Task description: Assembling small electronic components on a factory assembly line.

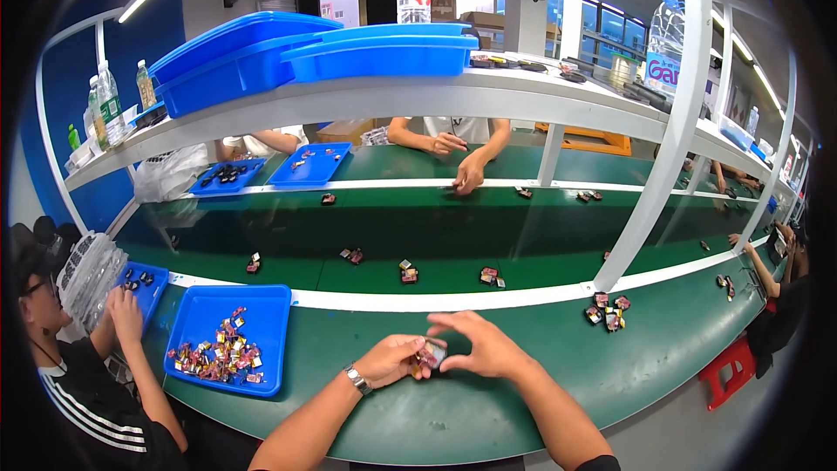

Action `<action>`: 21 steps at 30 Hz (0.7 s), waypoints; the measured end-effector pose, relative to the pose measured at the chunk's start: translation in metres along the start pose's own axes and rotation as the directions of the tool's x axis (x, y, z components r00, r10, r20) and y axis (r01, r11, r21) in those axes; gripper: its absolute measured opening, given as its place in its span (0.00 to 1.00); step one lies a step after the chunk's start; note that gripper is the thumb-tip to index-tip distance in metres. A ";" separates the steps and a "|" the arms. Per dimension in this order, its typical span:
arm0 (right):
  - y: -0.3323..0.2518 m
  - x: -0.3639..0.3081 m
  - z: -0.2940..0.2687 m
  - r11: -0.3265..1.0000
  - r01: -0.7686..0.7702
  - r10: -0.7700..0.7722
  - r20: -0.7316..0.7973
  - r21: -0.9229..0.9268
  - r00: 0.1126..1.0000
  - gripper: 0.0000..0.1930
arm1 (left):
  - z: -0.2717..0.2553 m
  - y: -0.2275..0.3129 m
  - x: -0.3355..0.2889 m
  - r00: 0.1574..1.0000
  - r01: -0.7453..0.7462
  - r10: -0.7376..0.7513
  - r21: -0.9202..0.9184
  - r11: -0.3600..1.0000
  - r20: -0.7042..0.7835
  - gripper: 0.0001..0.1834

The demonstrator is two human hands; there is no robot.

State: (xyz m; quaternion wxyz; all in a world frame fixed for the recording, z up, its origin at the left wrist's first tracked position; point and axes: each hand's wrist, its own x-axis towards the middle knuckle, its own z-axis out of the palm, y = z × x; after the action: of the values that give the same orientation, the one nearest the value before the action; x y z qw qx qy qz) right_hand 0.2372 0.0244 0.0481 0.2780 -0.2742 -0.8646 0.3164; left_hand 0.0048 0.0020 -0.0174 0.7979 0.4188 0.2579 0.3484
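Just in front of me, over the green bench, my left hand (391, 360) is closed on a small electronic module (429, 355) with reddish and silvery parts. Thumb and fingers pinch it, and they hide part of it. Close on its right side is my right hand (485, 347), fingers and thumb spread apart around the module; whether the thumb touches it I cannot tell. A blue tray (277, 366) to the left of my hands holds a heap of similar red-and-yellow modules (218, 356). Right of my hands, several black-cased modules (608, 311) lie grouped on the bench.
Beyond a white rail (392, 300), a green conveyor belt (523, 249) carries scattered modules. A white post (649, 148) rises at right, supporting a shelf with blue bins (384, 52) and bottles. One co-worker sits at left (96, 384); another works opposite (462, 144).
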 end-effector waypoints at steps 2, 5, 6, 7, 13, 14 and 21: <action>0.010 -0.006 0.006 0.993 -0.105 0.114 -0.173 0.062 0.978 0.34 | 0.003 0.002 0.002 0.993 -0.104 0.102 -0.035 0.994 -0.066 0.25; 0.020 -0.012 0.023 0.929 -0.297 0.343 -0.216 0.221 0.914 0.26 | 0.015 -0.001 0.005 0.964 -0.190 0.175 -0.055 0.980 -0.198 0.21; 0.022 -0.011 0.030 0.889 -0.326 0.399 -0.196 0.321 0.896 0.22 | 0.016 -0.004 0.007 0.954 -0.227 0.214 -0.039 0.973 -0.211 0.20; 0.023 -0.008 0.037 0.839 -0.346 0.447 -0.170 0.420 0.878 0.19 | 0.014 -0.005 0.008 0.940 -0.264 0.254 -0.017 0.964 -0.227 0.19; 0.022 -0.005 0.046 0.883 -0.279 0.397 -0.284 0.377 0.873 0.17 | 0.018 -0.007 0.005 0.943 -0.225 0.222 0.016 0.974 -0.246 0.15; 0.019 -0.005 0.042 0.907 -0.296 0.382 -0.288 0.300 0.878 0.17 | 0.016 -0.007 0.004 0.947 -0.215 0.225 0.070 0.974 -0.231 0.14; 0.004 -0.005 0.032 0.928 -0.319 0.358 -0.226 0.191 0.906 0.17 | 0.008 0.003 0.003 0.963 -0.035 0.097 0.242 0.970 -0.250 0.15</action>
State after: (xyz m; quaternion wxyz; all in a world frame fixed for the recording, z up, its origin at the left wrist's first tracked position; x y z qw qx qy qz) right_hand 0.2210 0.0115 0.0236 0.3482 -0.4373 -0.7340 0.3856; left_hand 0.0116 0.0018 -0.0116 0.6897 0.4697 0.3856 0.3938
